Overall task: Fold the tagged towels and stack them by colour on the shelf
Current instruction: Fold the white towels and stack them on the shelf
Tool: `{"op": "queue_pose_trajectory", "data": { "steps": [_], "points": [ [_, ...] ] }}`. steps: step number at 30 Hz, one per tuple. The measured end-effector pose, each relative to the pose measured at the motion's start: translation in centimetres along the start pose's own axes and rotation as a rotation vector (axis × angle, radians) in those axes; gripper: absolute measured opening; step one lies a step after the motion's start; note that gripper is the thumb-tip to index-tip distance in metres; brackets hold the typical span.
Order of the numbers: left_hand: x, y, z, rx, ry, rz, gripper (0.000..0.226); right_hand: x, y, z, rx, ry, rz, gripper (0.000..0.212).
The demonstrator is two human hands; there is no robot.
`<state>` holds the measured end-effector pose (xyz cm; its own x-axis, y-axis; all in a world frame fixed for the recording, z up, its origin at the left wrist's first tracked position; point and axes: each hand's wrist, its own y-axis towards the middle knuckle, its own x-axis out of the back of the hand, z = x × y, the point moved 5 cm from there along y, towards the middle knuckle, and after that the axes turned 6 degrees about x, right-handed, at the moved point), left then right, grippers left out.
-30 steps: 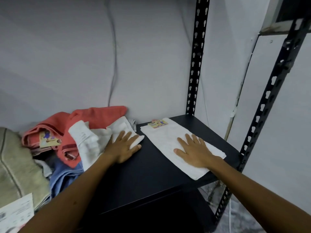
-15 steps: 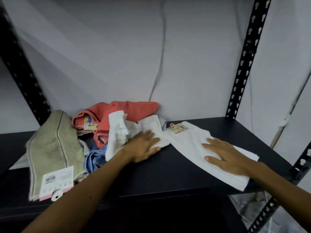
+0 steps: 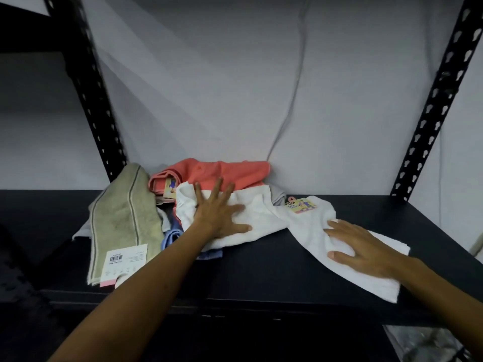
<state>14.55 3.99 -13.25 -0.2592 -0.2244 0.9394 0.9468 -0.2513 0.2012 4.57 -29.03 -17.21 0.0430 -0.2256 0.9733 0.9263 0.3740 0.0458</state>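
Your right hand [image 3: 366,250] lies flat, fingers straight, on the folded white terry towel [image 3: 347,246] at the right of the black metal shelf [image 3: 261,267]; nothing gripped. A small colourful card tag [image 3: 303,205] sits at that towel's far corner. Your left hand [image 3: 219,212] presses, fingers spread, on a second, crumpled white towel [image 3: 256,218] at shelf centre, touching the first; no pinch visible. Behind it: coral-orange towel [image 3: 224,173] against the grey wall [image 3: 209,100]. Under it: blue cloth [image 3: 170,237], partly hidden. Left: olive-green striped towel [image 3: 122,220] w/ white barcode label [image 3: 125,262]. Black slotted uprights [image 3: 428,105] flank the shelf.
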Motion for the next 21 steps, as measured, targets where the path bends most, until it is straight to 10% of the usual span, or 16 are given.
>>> {"op": "queue_pose_trajectory", "data": {
  "steps": [16,21],
  "points": [
    [1.8,-0.5,1.4,0.060,-0.023,0.004,0.060,0.5,0.0,2.8,0.060,-0.018,0.033,0.071],
    [4.3,1.8,-8.3,-0.272,-0.287,-0.191,0.038,1.1,-2.6,1.3,-0.056,-0.008,0.039,0.056]
  ]
}}
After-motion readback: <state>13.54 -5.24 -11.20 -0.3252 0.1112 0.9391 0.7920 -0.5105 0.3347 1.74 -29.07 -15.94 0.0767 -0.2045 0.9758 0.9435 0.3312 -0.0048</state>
